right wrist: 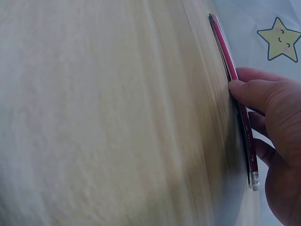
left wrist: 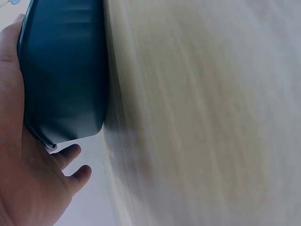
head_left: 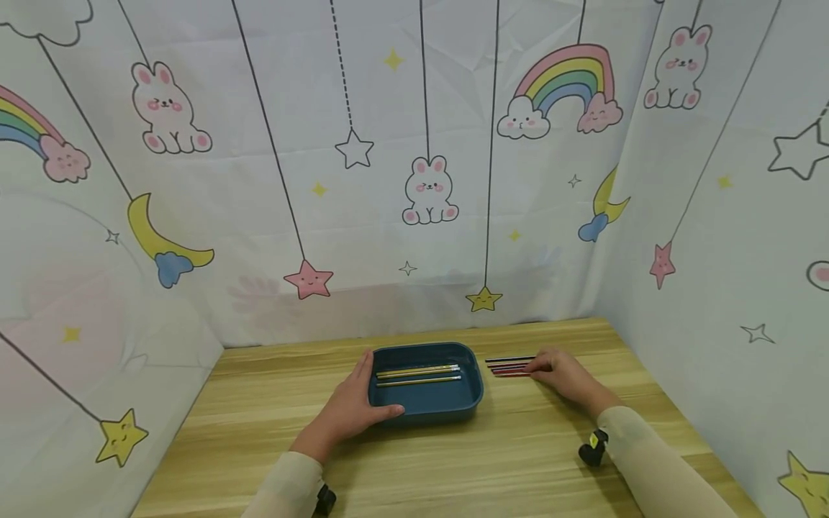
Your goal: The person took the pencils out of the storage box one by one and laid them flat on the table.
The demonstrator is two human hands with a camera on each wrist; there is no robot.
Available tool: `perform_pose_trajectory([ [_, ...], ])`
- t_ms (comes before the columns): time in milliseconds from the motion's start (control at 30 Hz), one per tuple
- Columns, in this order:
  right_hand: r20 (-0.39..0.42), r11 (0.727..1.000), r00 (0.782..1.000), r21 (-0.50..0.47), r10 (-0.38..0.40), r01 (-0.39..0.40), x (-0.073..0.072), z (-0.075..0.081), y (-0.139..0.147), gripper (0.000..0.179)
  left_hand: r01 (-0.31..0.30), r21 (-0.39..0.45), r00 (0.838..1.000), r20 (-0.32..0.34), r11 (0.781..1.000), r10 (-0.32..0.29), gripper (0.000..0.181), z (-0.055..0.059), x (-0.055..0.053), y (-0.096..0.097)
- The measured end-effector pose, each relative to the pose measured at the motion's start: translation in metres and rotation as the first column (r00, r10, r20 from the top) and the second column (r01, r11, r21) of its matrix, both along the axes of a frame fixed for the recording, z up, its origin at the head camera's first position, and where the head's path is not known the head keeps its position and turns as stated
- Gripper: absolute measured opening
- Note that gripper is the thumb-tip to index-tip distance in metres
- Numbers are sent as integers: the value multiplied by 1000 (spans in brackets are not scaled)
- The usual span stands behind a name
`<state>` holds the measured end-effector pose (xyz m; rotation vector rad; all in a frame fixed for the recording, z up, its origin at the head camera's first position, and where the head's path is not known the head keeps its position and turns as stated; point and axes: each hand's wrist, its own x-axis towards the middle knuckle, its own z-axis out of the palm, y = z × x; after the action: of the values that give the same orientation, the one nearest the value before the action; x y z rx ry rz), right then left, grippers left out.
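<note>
My left hand rests against the left side of a dark blue tray. Its thumb stretches along the front rim, and the other fingers reach along the left wall. In the left wrist view two fingertips stick out past the tray's corner. Several gold pencils with pale ends lie inside the tray. To the right of it, my right hand pinches a red pencil between thumb and fingers. Dark pencils lie side by side with it; the fingers hide their right ends in the head view.
The wood-grain table meets a white cloth backdrop printed with stars, rabbits and rainbows, behind and on both sides. A small black device is worn at the right wrist, another at the left.
</note>
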<state>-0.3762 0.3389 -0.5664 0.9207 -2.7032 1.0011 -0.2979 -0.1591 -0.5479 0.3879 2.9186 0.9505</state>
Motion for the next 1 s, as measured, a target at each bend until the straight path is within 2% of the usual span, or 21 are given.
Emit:
perform_pose_trajectory([
  [400,10,1000,1000,1,-8,8,-3,0,-1,16,-2,-9,1000,3,1000,2,136,-1,-1,-1],
  [633,16,996,996,-4,-88,88,0,1,-7,13,5,-6,1000,1,1000,-5,137,-2,-2,-1],
  [733,73,993,991,-28,-116,118,2,8,-14,10,3,-8,1000,2,1000,-3,137,-2,-2,-1],
  [867,146,988,983,-89,-111,125,5,21,-32,7,3,-6,1000,0,1000,-3,137,-2,-1,-1],
  [1000,160,985,984,-136,-80,102,9,34,-57,12,4,-5,1000,1,1000,-4,137,-1,-1,-1],
])
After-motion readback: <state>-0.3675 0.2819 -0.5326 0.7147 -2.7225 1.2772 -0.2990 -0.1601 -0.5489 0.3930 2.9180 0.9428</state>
